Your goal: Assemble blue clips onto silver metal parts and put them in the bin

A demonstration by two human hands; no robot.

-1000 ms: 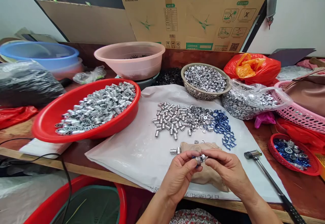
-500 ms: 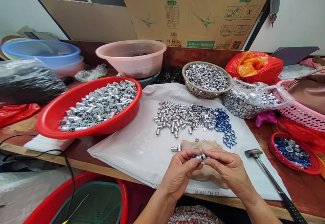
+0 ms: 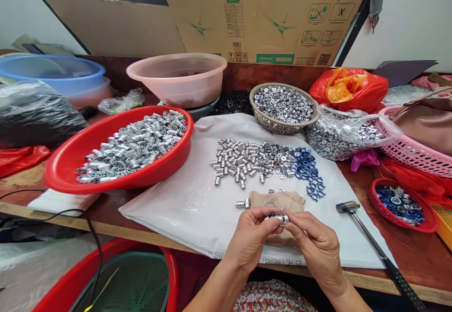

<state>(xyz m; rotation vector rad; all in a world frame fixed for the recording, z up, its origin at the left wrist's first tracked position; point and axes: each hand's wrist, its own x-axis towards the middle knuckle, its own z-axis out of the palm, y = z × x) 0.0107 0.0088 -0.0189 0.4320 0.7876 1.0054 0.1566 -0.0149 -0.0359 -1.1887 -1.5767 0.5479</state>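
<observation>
Between my two hands is a small silver metal cylinder (image 3: 281, 219) with a bit of blue at its left end. My left hand (image 3: 251, 236) pinches the left end with thumb and fingers. The fingertips of my right hand (image 3: 314, 236) close on the other end. Below and behind the hands lies a tan cloth-like pad (image 3: 291, 201). Just left of the pad rests another silver cylinder (image 3: 242, 204). Farther back, loose silver cylinders (image 3: 233, 159) lie beside silver discs (image 3: 280, 156) and a heap of blue rings (image 3: 310, 173) on a white sheet (image 3: 183, 208).
A red basin (image 3: 60, 170) of silver parts stands at left. At the back are a pink basin (image 3: 176, 81) and a basket (image 3: 286, 126) of discs. On the right lie a hammer (image 3: 367, 232), a clear bag (image 3: 328, 137) of parts and a small red basket (image 3: 429, 217).
The silver cylinder has turned to lie more level between my fingertips. Both hands keep their pinch. The whole view has shifted slightly.
</observation>
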